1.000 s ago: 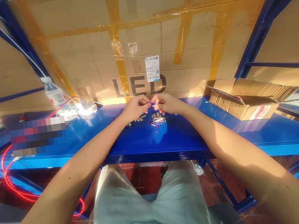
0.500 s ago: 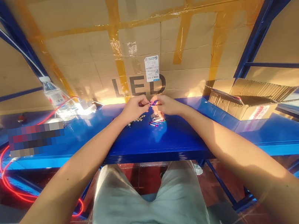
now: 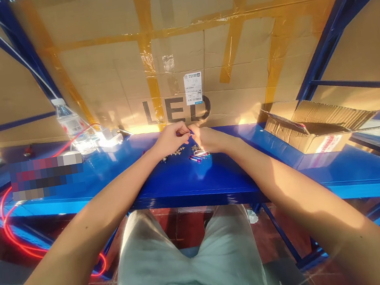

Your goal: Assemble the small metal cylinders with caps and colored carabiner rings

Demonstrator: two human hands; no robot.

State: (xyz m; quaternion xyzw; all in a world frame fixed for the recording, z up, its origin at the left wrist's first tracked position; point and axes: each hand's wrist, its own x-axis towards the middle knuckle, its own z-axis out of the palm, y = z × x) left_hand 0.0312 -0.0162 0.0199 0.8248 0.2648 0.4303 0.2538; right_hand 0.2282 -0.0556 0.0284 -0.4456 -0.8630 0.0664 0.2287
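Observation:
Over the far part of the blue table (image 3: 195,179), my left hand (image 3: 172,138) and my right hand (image 3: 207,138) meet fingertip to fingertip. Both are closed in a pinch. Whatever small piece they hold is almost wholly hidden by the fingers. Below my right hand lies a little pile of shiny purple, blue and silver pieces (image 3: 198,157). Several small brass-coloured metal parts (image 3: 178,152) are scattered under my left hand, too small to name exactly.
A large taped cardboard box (image 3: 112,78) marked LED stands behind the table. An open small carton (image 3: 317,133) sits at right. On the left are a water bottle (image 3: 72,126), a white box (image 3: 109,138) and a red cable (image 3: 8,227) hanging over the edge.
My right hand has turned and its fingers have curled in, covering the small purple-blue piece that showed between the hands. My left hand stays nearly in place.

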